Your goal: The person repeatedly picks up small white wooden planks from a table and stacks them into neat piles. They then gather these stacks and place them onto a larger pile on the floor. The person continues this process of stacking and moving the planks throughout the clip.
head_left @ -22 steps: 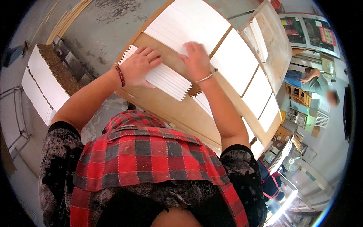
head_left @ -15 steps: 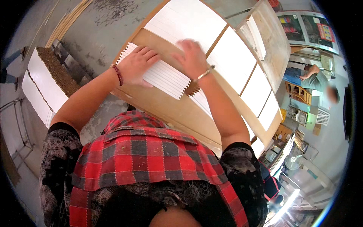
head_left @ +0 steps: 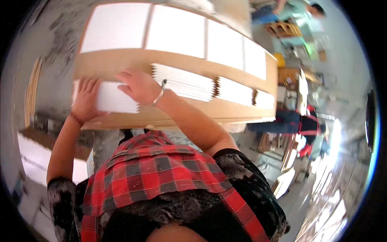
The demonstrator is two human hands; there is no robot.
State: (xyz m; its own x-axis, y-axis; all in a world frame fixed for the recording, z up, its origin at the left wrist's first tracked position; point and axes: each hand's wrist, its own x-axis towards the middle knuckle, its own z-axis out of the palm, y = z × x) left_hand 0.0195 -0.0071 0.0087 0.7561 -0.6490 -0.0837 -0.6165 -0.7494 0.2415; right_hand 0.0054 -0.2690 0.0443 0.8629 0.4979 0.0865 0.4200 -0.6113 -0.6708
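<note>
Both hands lie flat, fingers spread open, on a small fanned stack of white sheets [head_left: 115, 99] at nine o'clock on the tan wooden bench [head_left: 121, 62]: the left hand [head_left: 85, 99] at its left end, the right hand [head_left: 139, 85] at two o'clock from it. The thin, smooth sheets, stepped into a saw-tooth edge, could slide apart under uneven pressure, I judge, or slip off the bench's near edge. More fanned stacks [head_left: 183, 82] lie toward three o'clock.

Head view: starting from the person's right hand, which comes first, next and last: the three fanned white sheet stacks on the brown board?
Measured from the right hand:
1. Fanned white stack at the board's left end, under the hand.
2. Wide fanned white stack, just to its right.
3. Small fanned white stack near the brown board's right end.
</note>
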